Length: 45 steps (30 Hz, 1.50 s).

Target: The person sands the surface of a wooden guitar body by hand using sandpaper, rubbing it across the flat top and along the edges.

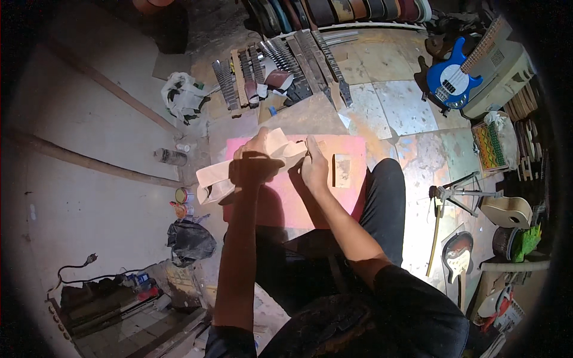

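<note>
Over a pink board (277, 215), both my hands grip a pale wooden piece (216, 175) with a stepped, angular outline. My left hand (255, 160) lies across its middle with the fingers wrapped over it, mostly in shadow. At the right end of the piece, my right hand (314, 169) pinches it between thumb and fingers. The wood slants from lower left to upper right, and its left end overhangs the board. A small rectangular wooden block (342, 170) rests on the board, right of my right hand. My left hand hides part of the piece.
Beyond the board lie several guitar necks (307, 56). On the right are a blue electric guitar (455, 79), a folded stand (459, 194), a sunburst guitar body (459, 246) and a small acoustic guitar body (506, 211). A black plastic bag (190, 242) and cans (182, 196) stand left.
</note>
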Each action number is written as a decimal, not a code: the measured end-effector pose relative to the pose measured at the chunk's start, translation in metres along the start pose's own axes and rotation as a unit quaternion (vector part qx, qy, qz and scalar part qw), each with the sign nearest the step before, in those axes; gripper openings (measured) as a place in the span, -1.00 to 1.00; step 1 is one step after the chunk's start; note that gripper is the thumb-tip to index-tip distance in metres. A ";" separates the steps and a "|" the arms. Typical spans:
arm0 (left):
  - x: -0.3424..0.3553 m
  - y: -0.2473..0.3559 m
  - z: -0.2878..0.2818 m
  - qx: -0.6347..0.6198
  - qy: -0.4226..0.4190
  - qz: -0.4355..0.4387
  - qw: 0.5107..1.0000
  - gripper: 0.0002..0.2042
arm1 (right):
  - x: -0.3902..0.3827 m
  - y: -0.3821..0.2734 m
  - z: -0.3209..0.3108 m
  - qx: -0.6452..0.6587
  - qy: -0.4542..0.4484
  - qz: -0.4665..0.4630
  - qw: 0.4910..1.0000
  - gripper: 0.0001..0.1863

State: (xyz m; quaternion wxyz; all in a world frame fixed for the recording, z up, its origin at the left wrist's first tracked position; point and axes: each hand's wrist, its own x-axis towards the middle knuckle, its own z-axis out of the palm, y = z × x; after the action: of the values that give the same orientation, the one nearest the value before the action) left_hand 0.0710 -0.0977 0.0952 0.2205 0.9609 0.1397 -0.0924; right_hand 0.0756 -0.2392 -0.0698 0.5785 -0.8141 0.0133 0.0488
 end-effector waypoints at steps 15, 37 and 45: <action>-0.002 0.004 0.005 0.004 0.033 0.005 0.999 -0.55 | 0.035 0.092 -0.013 -0.174 -0.023 -0.102 0.979 -0.41; 0.005 -0.016 0.008 -0.009 0.072 0.073 0.995 -0.45 | 0.012 0.046 -0.019 0.057 -0.203 0.065 0.975 -0.41; -0.002 -0.001 0.002 -0.024 0.069 0.069 0.995 -0.51 | 0.010 0.092 0.005 0.135 -0.149 0.033 0.979 -0.48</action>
State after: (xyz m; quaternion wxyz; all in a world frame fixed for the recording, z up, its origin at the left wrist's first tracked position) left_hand 0.0689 -0.0984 0.0937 0.2390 0.9669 0.0895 -0.0073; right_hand 0.0783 -0.2645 -0.1591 0.6769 -0.7111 -0.0395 0.1860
